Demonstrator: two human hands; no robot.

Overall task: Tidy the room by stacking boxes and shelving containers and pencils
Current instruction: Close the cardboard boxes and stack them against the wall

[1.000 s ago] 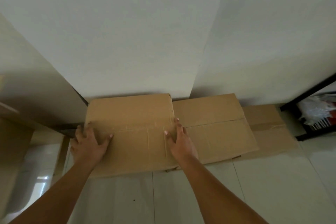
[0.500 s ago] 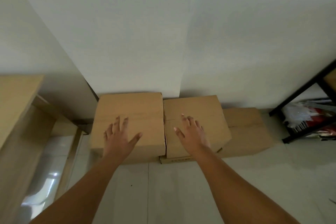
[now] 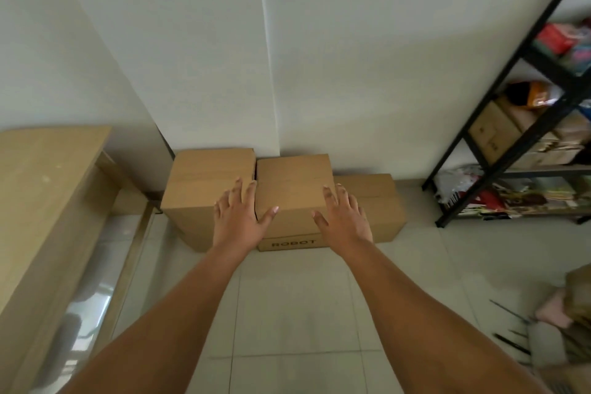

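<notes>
- The middle box stood on the floor against the wall, between two other boxes.
- The left hand and right hand hovered over it, fingers spread, grasping nothing.
- A black shelf stood rightward.

Boxes: plain brown cardboard, matt. Floor: pale tile, glossy. Shelf frame right of right hand: black metal. Cabinet left: light wood-grain, matt.

A home storeroom: cardboard boxes on tile, cluttered metal shelving.
</notes>
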